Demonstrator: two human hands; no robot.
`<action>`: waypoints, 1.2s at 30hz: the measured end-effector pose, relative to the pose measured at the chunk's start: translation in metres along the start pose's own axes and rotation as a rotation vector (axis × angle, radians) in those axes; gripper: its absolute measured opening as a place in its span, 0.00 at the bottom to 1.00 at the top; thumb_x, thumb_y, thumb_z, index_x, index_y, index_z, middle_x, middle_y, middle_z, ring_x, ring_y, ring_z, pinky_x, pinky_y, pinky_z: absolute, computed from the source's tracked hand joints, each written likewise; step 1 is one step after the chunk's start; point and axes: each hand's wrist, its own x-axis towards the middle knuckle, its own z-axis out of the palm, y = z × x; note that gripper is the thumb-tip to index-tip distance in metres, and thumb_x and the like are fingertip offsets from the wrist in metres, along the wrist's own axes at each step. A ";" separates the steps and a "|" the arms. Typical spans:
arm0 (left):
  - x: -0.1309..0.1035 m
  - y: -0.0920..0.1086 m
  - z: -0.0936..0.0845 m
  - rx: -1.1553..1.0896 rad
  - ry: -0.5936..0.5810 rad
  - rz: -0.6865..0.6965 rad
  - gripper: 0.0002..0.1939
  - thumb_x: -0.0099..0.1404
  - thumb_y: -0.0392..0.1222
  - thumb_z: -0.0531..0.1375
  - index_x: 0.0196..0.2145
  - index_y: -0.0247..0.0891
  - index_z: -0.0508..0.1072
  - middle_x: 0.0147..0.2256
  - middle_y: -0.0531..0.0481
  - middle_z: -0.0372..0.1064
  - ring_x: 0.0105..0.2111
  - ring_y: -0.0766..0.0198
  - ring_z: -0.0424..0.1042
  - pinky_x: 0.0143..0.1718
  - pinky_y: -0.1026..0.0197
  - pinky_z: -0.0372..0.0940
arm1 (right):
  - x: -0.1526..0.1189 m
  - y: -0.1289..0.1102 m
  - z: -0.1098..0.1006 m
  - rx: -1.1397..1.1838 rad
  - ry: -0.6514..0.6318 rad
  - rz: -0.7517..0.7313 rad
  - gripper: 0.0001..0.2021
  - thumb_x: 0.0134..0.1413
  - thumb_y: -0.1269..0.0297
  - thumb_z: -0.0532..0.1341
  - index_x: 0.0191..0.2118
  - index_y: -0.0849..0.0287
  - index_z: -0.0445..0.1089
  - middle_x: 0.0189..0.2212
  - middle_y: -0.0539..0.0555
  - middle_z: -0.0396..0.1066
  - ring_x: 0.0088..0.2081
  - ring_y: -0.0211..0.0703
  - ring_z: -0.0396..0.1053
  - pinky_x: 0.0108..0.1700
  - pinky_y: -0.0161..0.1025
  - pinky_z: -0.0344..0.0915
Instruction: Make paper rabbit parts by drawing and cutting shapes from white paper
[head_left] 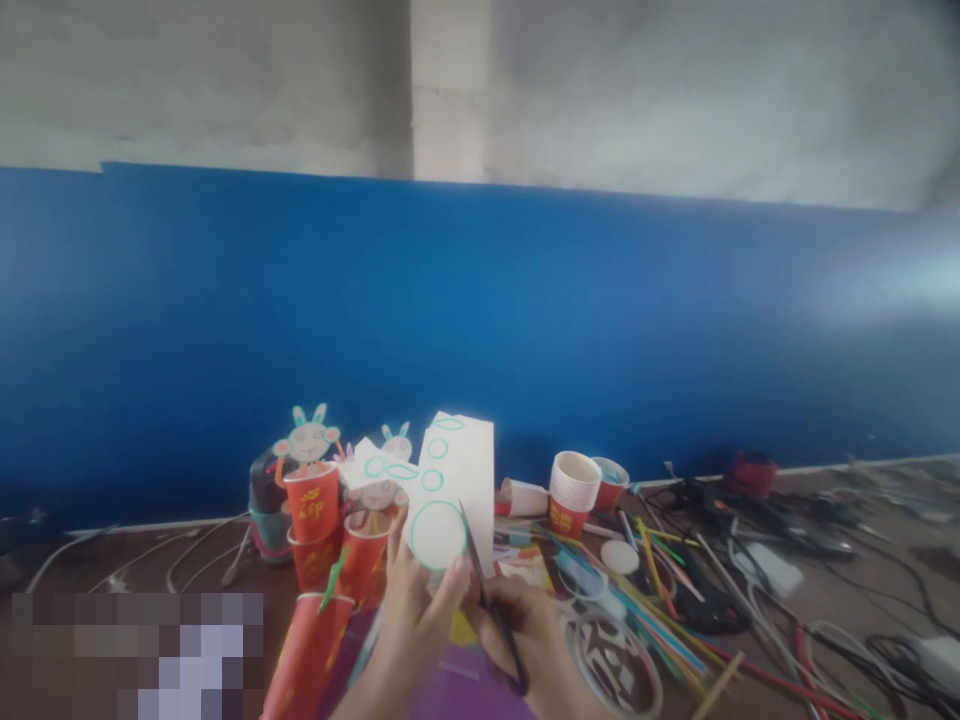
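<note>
Right grip (525, 620) holds black-handled metal scissors (484, 592); left grip (424, 598) pinches a white rectangular paper sheet (469, 455). The scissors point forward, roughly along its long axis, just right of the green-outlined circle (439, 535).

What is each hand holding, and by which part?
Left hand: flat, green-marked white paper, by its lower part. Right hand: slim black scissors, by the handles.

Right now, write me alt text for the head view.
A person's left hand holds white paper marked in green, while the right hand holds dark scissors at it. Around them are red paper cups, a rabbit-eared cutout and coloured strips; a blue panel stands behind.
</note>
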 end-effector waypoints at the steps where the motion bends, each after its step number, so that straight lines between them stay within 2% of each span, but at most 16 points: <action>1: -0.004 -0.004 0.002 0.027 0.025 0.073 0.17 0.50 0.51 0.67 0.35 0.38 0.77 0.38 0.42 0.74 0.54 0.47 0.62 0.60 0.51 0.49 | -0.001 0.004 0.004 0.011 0.003 -0.019 0.21 0.42 0.47 0.66 0.20 0.61 0.66 0.13 0.44 0.55 0.15 0.28 0.50 0.16 0.29 0.47; 2: -0.007 -0.008 0.004 -0.003 0.092 0.100 0.18 0.51 0.51 0.66 0.36 0.38 0.77 0.37 0.43 0.75 0.53 0.47 0.64 0.58 0.51 0.52 | -0.003 0.007 0.007 0.019 -0.004 -0.006 0.20 0.42 0.48 0.67 0.20 0.61 0.67 0.12 0.44 0.55 0.14 0.28 0.49 0.15 0.28 0.46; 4: -0.011 -0.015 0.007 -0.093 0.179 0.054 0.21 0.53 0.53 0.65 0.41 0.37 0.75 0.38 0.44 0.74 0.49 0.48 0.68 0.53 0.51 0.59 | -0.005 0.013 0.011 0.042 -0.007 0.045 0.19 0.42 0.49 0.67 0.20 0.61 0.66 0.10 0.42 0.51 0.12 0.26 0.46 0.13 0.27 0.42; 7: -0.011 -0.019 0.010 -0.154 0.184 -0.025 0.22 0.52 0.53 0.65 0.42 0.37 0.74 0.39 0.45 0.74 0.48 0.50 0.69 0.50 0.55 0.63 | -0.006 0.014 0.014 0.074 0.006 0.098 0.19 0.43 0.49 0.65 0.20 0.60 0.64 0.08 0.39 0.48 0.09 0.25 0.44 0.11 0.27 0.40; 10: -0.008 -0.019 0.008 -0.137 0.166 -0.023 0.21 0.54 0.53 0.64 0.40 0.36 0.74 0.38 0.44 0.74 0.45 0.51 0.70 0.49 0.55 0.64 | -0.005 0.009 0.013 0.065 -0.002 0.143 0.19 0.40 0.49 0.66 0.20 0.60 0.65 0.08 0.40 0.52 0.08 0.26 0.46 0.10 0.27 0.42; 12: -0.004 -0.020 0.005 -0.052 0.145 0.051 0.21 0.57 0.53 0.62 0.42 0.34 0.73 0.40 0.42 0.73 0.45 0.50 0.70 0.49 0.53 0.63 | -0.005 0.003 0.012 0.051 -0.013 0.201 0.19 0.38 0.47 0.66 0.24 0.61 0.67 0.08 0.40 0.54 0.08 0.27 0.49 0.10 0.27 0.44; 16: 0.002 -0.023 -0.002 0.264 0.116 0.248 0.17 0.63 0.48 0.55 0.44 0.35 0.72 0.43 0.40 0.69 0.47 0.50 0.65 0.49 0.48 0.60 | -0.006 -0.005 0.006 0.068 -0.077 0.309 0.23 0.40 0.46 0.64 0.33 0.64 0.70 0.08 0.43 0.59 0.10 0.29 0.51 0.12 0.28 0.43; 20: 0.006 -0.023 -0.007 0.593 0.137 0.461 0.13 0.64 0.43 0.53 0.40 0.37 0.74 0.42 0.41 0.68 0.46 0.49 0.62 0.48 0.45 0.58 | -0.008 -0.010 0.001 0.102 -0.118 0.361 0.22 0.42 0.44 0.63 0.28 0.63 0.69 0.10 0.46 0.62 0.10 0.29 0.52 0.12 0.29 0.41; 24: 0.007 -0.022 -0.009 0.730 0.169 0.571 0.12 0.64 0.41 0.53 0.41 0.40 0.74 0.44 0.42 0.68 0.46 0.49 0.62 0.47 0.46 0.58 | -0.009 -0.025 -0.005 0.188 -0.164 0.409 0.21 0.43 0.46 0.64 0.24 0.63 0.69 0.11 0.46 0.63 0.11 0.28 0.52 0.14 0.29 0.42; 27: 0.008 -0.022 -0.009 0.752 0.164 0.553 0.12 0.64 0.42 0.53 0.37 0.39 0.76 0.38 0.43 0.69 0.40 0.51 0.65 0.42 0.49 0.61 | -0.010 -0.039 -0.011 0.287 -0.178 0.513 0.22 0.40 0.47 0.66 0.32 0.64 0.72 0.15 0.46 0.65 0.14 0.29 0.58 0.17 0.29 0.46; 29: 0.009 -0.021 -0.009 0.709 0.134 0.492 0.12 0.64 0.44 0.54 0.32 0.38 0.76 0.32 0.45 0.68 0.35 0.55 0.66 0.37 0.54 0.63 | -0.010 -0.044 -0.014 0.300 -0.189 0.541 0.23 0.41 0.48 0.66 0.37 0.65 0.73 0.16 0.46 0.66 0.15 0.30 0.60 0.18 0.29 0.47; 31: 0.009 -0.019 -0.008 0.634 0.101 0.418 0.13 0.63 0.46 0.54 0.29 0.37 0.75 0.29 0.47 0.67 0.31 0.57 0.68 0.33 0.58 0.63 | -0.008 -0.042 -0.016 0.250 -0.202 0.507 0.25 0.43 0.48 0.65 0.40 0.66 0.73 0.16 0.47 0.67 0.15 0.31 0.61 0.17 0.29 0.46; 34: 0.008 -0.016 -0.007 0.536 0.071 0.308 0.13 0.62 0.48 0.55 0.30 0.36 0.75 0.29 0.49 0.68 0.29 0.60 0.69 0.30 0.62 0.63 | -0.003 -0.031 -0.015 0.096 -0.210 0.436 0.29 0.41 0.47 0.65 0.44 0.68 0.71 0.15 0.47 0.67 0.14 0.31 0.59 0.15 0.30 0.44; 36: 0.007 -0.016 -0.007 0.489 0.047 0.179 0.15 0.61 0.50 0.56 0.30 0.35 0.73 0.23 0.51 0.68 0.23 0.62 0.67 0.24 0.63 0.61 | 0.000 -0.023 -0.014 0.012 -0.196 0.418 0.32 0.40 0.47 0.64 0.46 0.69 0.70 0.14 0.46 0.66 0.12 0.31 0.57 0.13 0.30 0.43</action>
